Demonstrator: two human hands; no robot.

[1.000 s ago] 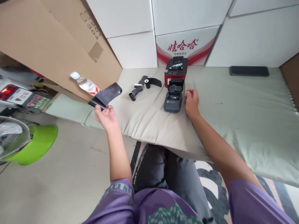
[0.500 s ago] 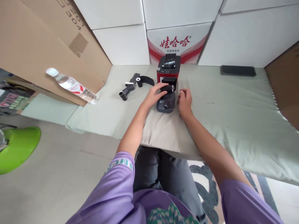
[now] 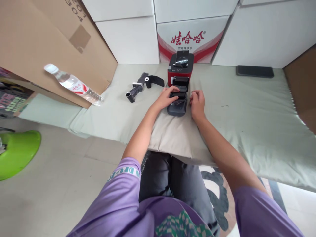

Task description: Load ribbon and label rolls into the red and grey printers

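A red and dark grey label printer (image 3: 180, 69) stands on the cloth-covered surface, its front cover (image 3: 176, 112) folded down toward me. Black film (image 3: 182, 59) hangs over its top. Inside the lowered cover lies a black ribbon roll (image 3: 182, 95), with crinkled dark film just below it. My left hand (image 3: 166, 98) reaches in from the left, index finger and thumb closed around the roll and partly covering it. Just right of the cover, my right hand (image 3: 197, 102) rests with curled fingers, apart from the printer; whether anything is inside them is hidden.
Loose black film with a small white-cored roll (image 3: 147, 82) and an empty black core (image 3: 130, 96) lies to the left. A water bottle (image 3: 76, 86) leans beside a brown carton (image 3: 41, 49). At the back right is a black phone (image 3: 255, 71); white boxes (image 3: 133, 42) line the back.
The ribbon roll in my left hand has gone down into the lowered cover, and the film below it lies flatter. My right hand stays beside the cover. The view has shifted slightly.
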